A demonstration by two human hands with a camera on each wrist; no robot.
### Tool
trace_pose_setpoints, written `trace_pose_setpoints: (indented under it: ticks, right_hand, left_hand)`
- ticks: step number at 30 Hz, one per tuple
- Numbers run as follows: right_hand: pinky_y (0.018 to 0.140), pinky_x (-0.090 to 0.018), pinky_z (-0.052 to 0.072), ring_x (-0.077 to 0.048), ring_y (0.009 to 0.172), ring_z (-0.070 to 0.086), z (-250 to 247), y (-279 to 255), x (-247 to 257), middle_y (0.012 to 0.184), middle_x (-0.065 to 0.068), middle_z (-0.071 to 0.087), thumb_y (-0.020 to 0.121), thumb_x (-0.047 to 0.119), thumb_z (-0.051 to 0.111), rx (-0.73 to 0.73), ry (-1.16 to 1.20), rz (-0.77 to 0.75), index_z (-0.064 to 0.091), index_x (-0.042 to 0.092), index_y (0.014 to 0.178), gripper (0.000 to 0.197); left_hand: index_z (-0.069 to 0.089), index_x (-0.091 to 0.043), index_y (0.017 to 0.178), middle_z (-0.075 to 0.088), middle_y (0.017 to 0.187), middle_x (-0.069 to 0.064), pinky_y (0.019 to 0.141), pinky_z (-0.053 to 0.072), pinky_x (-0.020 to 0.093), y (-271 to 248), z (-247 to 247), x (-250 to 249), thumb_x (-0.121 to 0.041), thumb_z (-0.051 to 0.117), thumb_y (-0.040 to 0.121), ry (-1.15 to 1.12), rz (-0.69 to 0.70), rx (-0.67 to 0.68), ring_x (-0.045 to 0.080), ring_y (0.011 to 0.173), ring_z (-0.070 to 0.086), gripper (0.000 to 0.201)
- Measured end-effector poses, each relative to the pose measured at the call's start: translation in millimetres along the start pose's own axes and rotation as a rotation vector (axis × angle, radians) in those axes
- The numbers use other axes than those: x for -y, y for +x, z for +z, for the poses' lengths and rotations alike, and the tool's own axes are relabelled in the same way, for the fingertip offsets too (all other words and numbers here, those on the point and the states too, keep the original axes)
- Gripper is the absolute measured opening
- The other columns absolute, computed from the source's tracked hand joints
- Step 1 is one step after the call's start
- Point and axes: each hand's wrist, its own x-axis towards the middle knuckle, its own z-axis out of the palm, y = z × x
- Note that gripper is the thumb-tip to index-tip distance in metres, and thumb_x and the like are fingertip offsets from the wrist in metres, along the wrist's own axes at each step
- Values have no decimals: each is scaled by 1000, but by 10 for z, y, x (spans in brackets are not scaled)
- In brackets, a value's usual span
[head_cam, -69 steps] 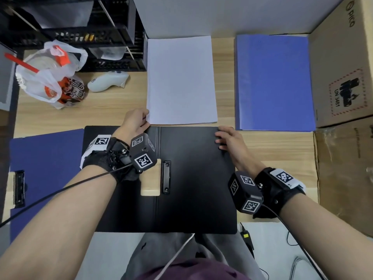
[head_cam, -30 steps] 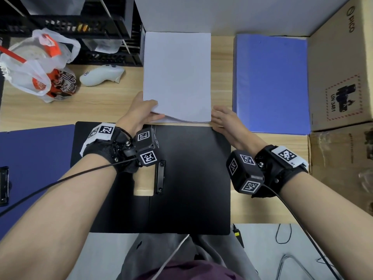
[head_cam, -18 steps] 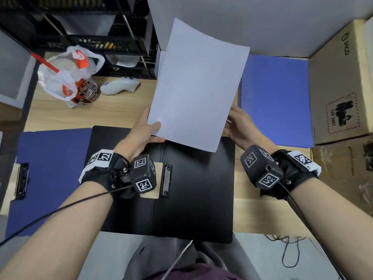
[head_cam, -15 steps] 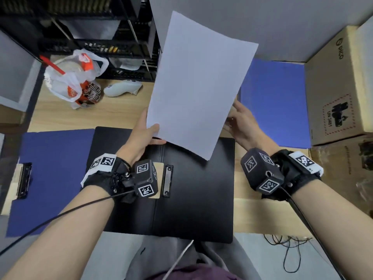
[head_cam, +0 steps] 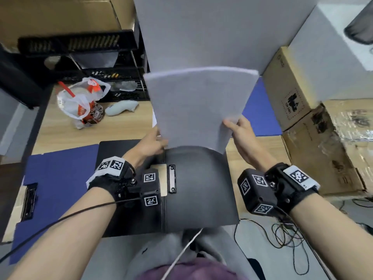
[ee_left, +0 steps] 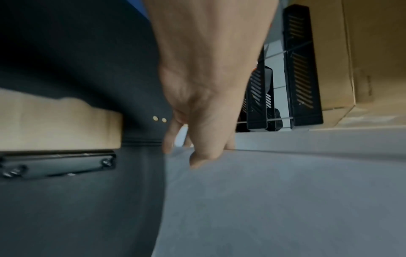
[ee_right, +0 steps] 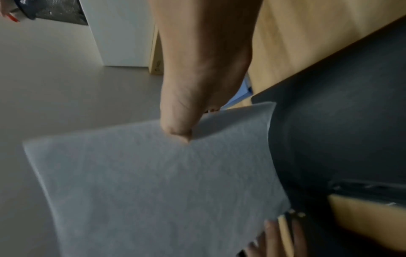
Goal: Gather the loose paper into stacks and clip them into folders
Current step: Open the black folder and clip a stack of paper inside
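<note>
A stack of white paper [head_cam: 198, 106] stands upright and slightly bowed above the open black folder [head_cam: 197, 190]. My left hand [head_cam: 152, 145] pinches its lower left edge, thumb on the front as the left wrist view [ee_left: 197, 156] shows. My right hand [head_cam: 239, 128] pinches the right edge, thumb pressed on the sheet [ee_right: 178, 132]. The folder's metal clip [head_cam: 171, 178] lies along its spine, uncovered. The paper [ee_right: 153, 182] hides the desk behind it.
A dark blue open folder [head_cam: 60, 184] lies at the left, a lighter blue folder [head_cam: 260, 110] behind the paper at right. Cardboard boxes [head_cam: 292, 91] line the right side. A plastic bag with a cup [head_cam: 84, 102], a white controller [head_cam: 121, 108] and a black rack [head_cam: 96, 63] sit back left.
The paper stack was lifted off the desk by my left hand and swung upright; my right hand has now taken hold of its right edge. The head view tilted upward.
</note>
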Motion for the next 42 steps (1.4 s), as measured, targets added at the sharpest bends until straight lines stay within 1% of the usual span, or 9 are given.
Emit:
trace_pose_setpoints:
  ticks: [2, 6, 10, 14, 23, 28, 33, 37, 42]
  right_hand:
    - [93, -30, 52, -12, 108, 65, -5, -195, -227, 119, 4, 68, 95, 5, 46, 43, -47, 107, 61, 19, 120, 32]
    - [86, -16, 44, -7, 109, 59, -9, -479, -466, 123, 11, 60, 103, 19, 43, 5, -26, 240, 52, 17, 135, 34]
    - [96, -23, 38, -8, 113, 55, -21, -425, -280, 127, 8, 57, 104, 26, 40, -4, -117, 214, 48, 17, 139, 37]
    - [91, -23, 45, -6, 109, 61, -44, -295, -92, 119, 10, 65, 103, 24, 39, 7, -224, 95, 58, 18, 127, 31]
    - [62, -23, 45, -14, 75, 55, -453, -175, -544, 82, 4, 58, 97, 6, 36, -23, -387, 362, 53, 16, 108, 23]
    - [61, -27, 45, -16, 69, 57, -550, -151, -883, 79, 0, 61, 96, 7, 40, 89, -399, 513, 59, 13, 102, 20]
    - [68, -28, 52, -23, 79, 63, -615, -188, -1062, 93, -9, 66, 94, -1, 41, 209, -338, 548, 60, 2, 111, 26]
    - [55, -17, 51, -12, 70, 64, -616, -206, -1185, 85, 1, 67, 94, 1, 41, 237, -298, 553, 61, 10, 111, 28]
    - [52, -19, 47, -14, 65, 60, -553, -197, -1329, 78, 2, 64, 95, 1, 41, 266, -272, 563, 61, 12, 108, 26]
  left_hand:
    - [40, -24, 134, 55, 120, -15, 79, 44, 22, -112, 64, 58, -7, 46, 99, 62, -13, 49, 8, 107, 50, 39]
    - [52, -11, 130, 59, 119, -5, 91, 41, 10, -155, 145, 73, -15, 40, 103, 174, 138, 17, 7, 108, 52, 30]
    - [61, -7, 117, 64, 116, 2, 94, 44, 30, -70, 140, -119, -22, 41, 103, 161, 185, -82, 14, 104, 56, 29]
    - [61, -15, 104, 66, 103, 1, 79, 46, 26, -56, 123, -250, -20, 44, 101, 55, 246, -163, 11, 90, 58, 19]
    - [60, -12, 120, 65, 96, 7, 61, 55, 18, -122, 179, 391, -4, 54, 93, 50, -243, -176, 14, 67, 61, 28]
    - [57, -12, 127, 64, 114, 12, 93, 52, 38, -165, 515, 796, -10, 61, 90, 86, -435, -186, 24, 90, 62, 38]
    - [58, -13, 115, 51, 94, -2, 91, 45, 34, -99, 802, 923, -20, 71, 83, 332, -437, -345, 25, 101, 57, 35]
    - [53, -11, 112, 51, 112, 3, 84, 44, 31, -76, 917, 922, -25, 71, 81, 511, -420, -447, 28, 101, 58, 39]
    - [40, -5, 135, 40, 135, 18, 94, 48, 48, -77, 958, 831, -26, 51, 96, 772, -464, -296, 43, 114, 51, 45]
